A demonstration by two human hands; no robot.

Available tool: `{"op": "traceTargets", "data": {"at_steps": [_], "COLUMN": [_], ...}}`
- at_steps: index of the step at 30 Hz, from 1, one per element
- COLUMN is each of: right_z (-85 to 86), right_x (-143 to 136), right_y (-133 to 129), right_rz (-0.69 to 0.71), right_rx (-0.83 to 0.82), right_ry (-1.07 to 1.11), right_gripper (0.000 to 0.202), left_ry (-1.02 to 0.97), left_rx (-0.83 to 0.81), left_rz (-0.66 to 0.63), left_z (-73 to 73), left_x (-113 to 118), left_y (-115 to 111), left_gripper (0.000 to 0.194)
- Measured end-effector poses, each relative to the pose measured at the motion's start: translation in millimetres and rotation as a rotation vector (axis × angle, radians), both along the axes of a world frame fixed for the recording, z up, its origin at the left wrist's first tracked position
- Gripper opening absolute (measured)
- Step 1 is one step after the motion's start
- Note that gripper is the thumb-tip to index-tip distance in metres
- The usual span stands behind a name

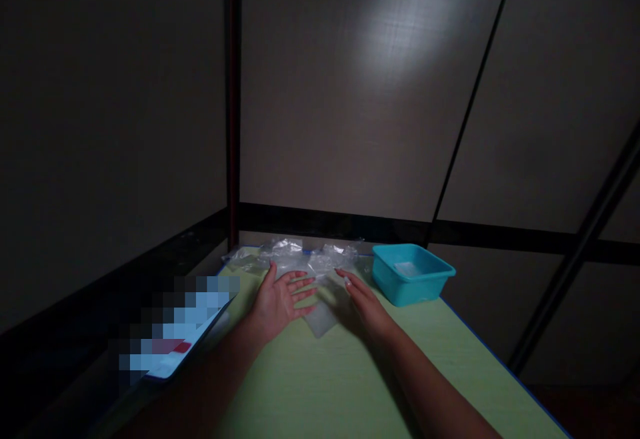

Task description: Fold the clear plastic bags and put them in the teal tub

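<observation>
My left hand (278, 299), just below the centre of the frame, is released: palm turned toward me, fingers spread, thumb raised, nothing in its grip. My right hand (370, 305), a little right of it, is unclenched too, its fingers stretched forward and inward, and I see nothing held there. Whether its fingertips touch the clear plastic film (336, 257) I cannot tell.

That film lies crumpled along the far edge of the table (300, 385), at lower centre, catching the light in bright creases. A flat, translucent plastic piece (321, 322) comes forward between my hands; I cannot tell whether it is joined to the rest.

As I judge it, such thin film would slide and cling, so handling it well means a light fingertip pinch at one edge — not a whole-hand grab that would add creases. Working with both hands level should keep the pull even, and slow movements should stop it lifting.

The turquoise plastic basin (413, 287), at lower right with a pale item (407, 269) inside, stands just beyond my right hand; I should keep that elbow and wrist away from its rim — a knock could shift it.
</observation>
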State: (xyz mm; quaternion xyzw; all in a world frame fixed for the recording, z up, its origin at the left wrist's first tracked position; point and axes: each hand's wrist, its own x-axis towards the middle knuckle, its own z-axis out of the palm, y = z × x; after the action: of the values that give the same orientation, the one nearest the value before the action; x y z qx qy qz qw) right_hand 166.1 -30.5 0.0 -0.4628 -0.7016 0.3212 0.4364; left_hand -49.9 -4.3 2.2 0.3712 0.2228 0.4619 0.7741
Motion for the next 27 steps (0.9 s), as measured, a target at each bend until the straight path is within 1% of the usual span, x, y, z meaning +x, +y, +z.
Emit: {"op": "traceTargets", "data": {"at_steps": [2,4,6,9,14,17,20,23,27], "right_z": [4.5,7.7,9.7,10.6,8.3,6.7,6.4,5.6,3.2], "right_x": [2,6,11,19,27,30,33,36,37], "right_y": [-1,-1,0,2,7,11,13,13,14], "right_rz": [0.076,0.112,0.121,0.151,0.144,0.124,0.144,0.17,0.175], "right_rx": [-0.103,-0.186,-0.241,-0.343,-0.635,-0.796,-0.889,-0.93,-0.942], "right_ry": [0.115,0.181,0.277,0.491,0.696,0.745,0.741,0.719,0.675], "right_gripper": [0.058,0.059,0.061,0.063,0.056,0.05,0.047,0.043,0.043], "left_ry": [-0.02,-0.024,-0.013,0.048,0.122,0.13,0.134,0.144,0.161], "left_rx": [-0.041,-0.074,-0.106,-0.167,-0.262,-0.284,-0.289,-0.288,-0.288], "left_rz": [-0.027,-0.051,-0.08,-0.113,-0.15,-0.164,-0.16,-0.152,-0.136], "left_z": [-0.4,0.0,1.2,2.7,-0.6,-4.0,-6.4,-6.8,-5.1], "left_x": [-1,-1,-1,-1,0,0,0,1,3], "left_y": [0,0,-1,-2,0,2,3,3,1], "left_gripper": [0.062,0.063,0.064,0.069,0.071,0.07,0.07,0.07,0.07]}}
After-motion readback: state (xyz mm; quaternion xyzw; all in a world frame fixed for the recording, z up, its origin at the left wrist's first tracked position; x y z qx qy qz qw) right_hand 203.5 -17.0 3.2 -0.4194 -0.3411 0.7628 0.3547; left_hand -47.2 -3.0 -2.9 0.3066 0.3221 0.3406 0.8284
